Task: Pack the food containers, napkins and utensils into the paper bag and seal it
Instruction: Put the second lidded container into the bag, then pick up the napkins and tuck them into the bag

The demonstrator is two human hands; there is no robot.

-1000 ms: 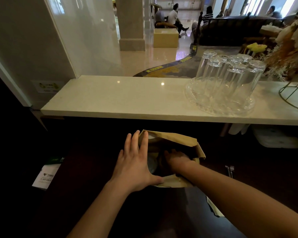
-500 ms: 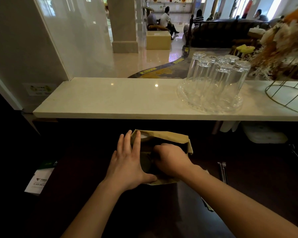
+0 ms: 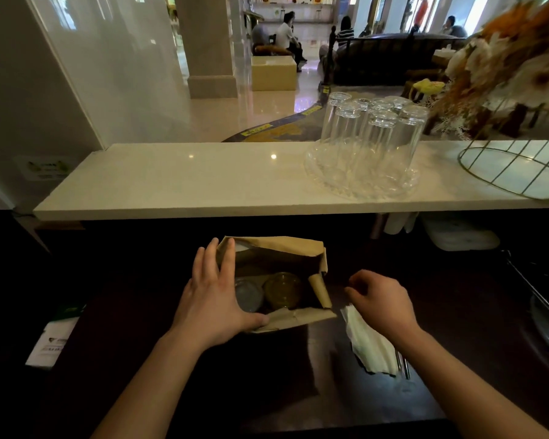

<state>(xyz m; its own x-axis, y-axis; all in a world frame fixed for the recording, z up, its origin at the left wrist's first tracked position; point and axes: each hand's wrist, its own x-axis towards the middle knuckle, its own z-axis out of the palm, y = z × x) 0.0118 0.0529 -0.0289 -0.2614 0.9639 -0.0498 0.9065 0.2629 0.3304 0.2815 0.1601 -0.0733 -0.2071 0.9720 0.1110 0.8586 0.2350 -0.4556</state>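
A brown paper bag (image 3: 279, 248) stands open on the dark counter. Inside it sit two round lidded containers, a clear one (image 3: 248, 294) and a yellowish one (image 3: 282, 289). My left hand (image 3: 213, 299) grips the bag's left rim, thumb on the near edge. My right hand (image 3: 381, 299) hovers outside the bag to its right, fingers loosely curled and empty, just above white napkins (image 3: 368, 343). Metal utensils (image 3: 404, 365) lie beside the napkins, partly under my right forearm.
A pale stone ledge (image 3: 178, 182) runs above the counter, carrying a glass tray of upturned glasses (image 3: 368, 147) and a wire basket (image 3: 520, 169). A white box (image 3: 460, 236) sits under the ledge at right. A white packet (image 3: 53, 340) lies at left.
My right hand has come out of the bag and moved right, over the napkins. The containers inside the bag are now visible. My left hand stays on the bag's rim.
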